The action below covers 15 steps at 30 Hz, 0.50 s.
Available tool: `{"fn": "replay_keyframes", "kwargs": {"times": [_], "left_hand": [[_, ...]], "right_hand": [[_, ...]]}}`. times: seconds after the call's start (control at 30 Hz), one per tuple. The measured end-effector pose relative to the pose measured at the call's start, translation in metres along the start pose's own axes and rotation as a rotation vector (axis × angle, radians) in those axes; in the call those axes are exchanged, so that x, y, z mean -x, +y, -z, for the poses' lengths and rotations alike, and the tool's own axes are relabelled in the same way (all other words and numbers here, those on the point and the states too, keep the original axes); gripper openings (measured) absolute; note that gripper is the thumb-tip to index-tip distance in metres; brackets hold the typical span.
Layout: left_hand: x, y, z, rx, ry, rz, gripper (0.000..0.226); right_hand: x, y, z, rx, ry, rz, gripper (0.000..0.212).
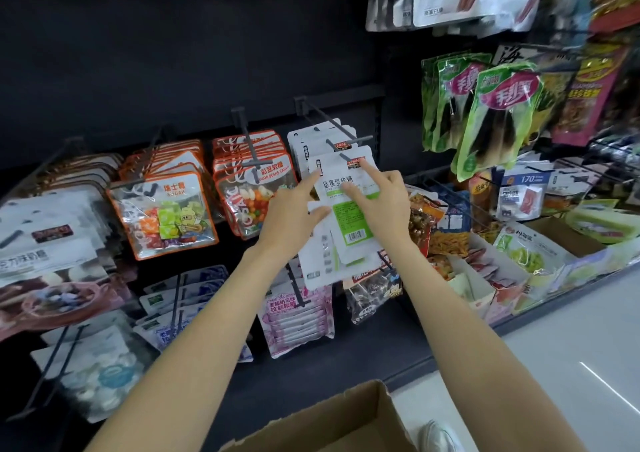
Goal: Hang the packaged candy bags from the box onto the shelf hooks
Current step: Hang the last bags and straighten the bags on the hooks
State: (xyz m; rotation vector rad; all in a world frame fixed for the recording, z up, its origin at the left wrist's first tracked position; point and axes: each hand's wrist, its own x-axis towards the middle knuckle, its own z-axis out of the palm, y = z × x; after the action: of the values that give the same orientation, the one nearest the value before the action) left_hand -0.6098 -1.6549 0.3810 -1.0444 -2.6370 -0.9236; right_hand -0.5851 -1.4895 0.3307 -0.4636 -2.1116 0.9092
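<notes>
Cardboard box [341,424] sits nearest, open at the bottom edge, beside a white shoe [437,436]. Both forearms reach up to the dark shelf [194,53]. Left hand [289,214] grips the left edge of a white-and-green candy bag [349,217], index finger pointing up at its top corner. Right hand [382,202] holds the bag's right side, index finger touching the top by the hook [334,127], where more white bags hang behind.

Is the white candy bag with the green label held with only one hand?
No, both the left hand and the right hand are on the white candy bag at the shelf hook.
</notes>
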Motion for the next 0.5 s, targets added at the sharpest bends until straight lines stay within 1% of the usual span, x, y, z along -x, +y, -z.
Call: {"fn": "replay_keyframes", "kwargs": {"times": [0.1, 0.13, 0.17, 0.23, 0.3, 0.33, 0.37, 0.4, 0.43, 0.47, 0.5], "left_hand": [[0.015, -0.009, 0.022, -0.207, -0.287, -0.007, 0.049], [0.022, -0.015, 0.03, -0.228, -0.351, 0.014, 0.045], [0.027, -0.019, 0.037, -0.229, -0.379, 0.025, 0.041], [0.034, -0.024, 0.049, -0.186, -0.358, 0.021, 0.033], [0.036, -0.027, 0.054, -0.041, -0.3, 0.046, 0.028], [0.037, -0.027, 0.054, 0.061, -0.271, 0.084, 0.026], [0.037, -0.027, 0.053, 0.163, -0.241, 0.129, 0.025], [0.037, -0.028, 0.05, 0.258, -0.211, 0.176, 0.024], [0.035, -0.027, 0.046, 0.344, -0.184, 0.229, 0.024], [0.034, -0.024, 0.042, 0.43, -0.171, 0.288, 0.025], [0.032, -0.02, 0.038, 0.514, -0.172, 0.347, 0.026]], "right_hand": [[-0.017, 0.001, -0.013, 0.073, 0.01, 0.06, 0.059], [-0.021, 0.001, -0.018, 0.102, 0.019, 0.086, 0.059], [-0.023, 0.002, -0.022, 0.121, 0.021, 0.11, 0.06], [-0.022, 0.005, -0.031, 0.192, 0.017, 0.165, 0.064], [-0.012, 0.008, -0.035, 0.233, 0.112, 0.217, 0.062], [-0.002, 0.006, -0.03, 0.166, 0.167, 0.235, 0.056], [0.015, 0.002, -0.02, 0.041, 0.178, 0.263, 0.048], [0.036, -0.004, -0.006, -0.1, 0.139, 0.318, 0.043], [0.06, -0.012, 0.009, -0.199, 0.069, 0.393, 0.043], [0.083, -0.019, 0.022, -0.237, -0.016, 0.481, 0.048], [0.101, -0.023, 0.032, -0.211, -0.09, 0.576, 0.054]]}}
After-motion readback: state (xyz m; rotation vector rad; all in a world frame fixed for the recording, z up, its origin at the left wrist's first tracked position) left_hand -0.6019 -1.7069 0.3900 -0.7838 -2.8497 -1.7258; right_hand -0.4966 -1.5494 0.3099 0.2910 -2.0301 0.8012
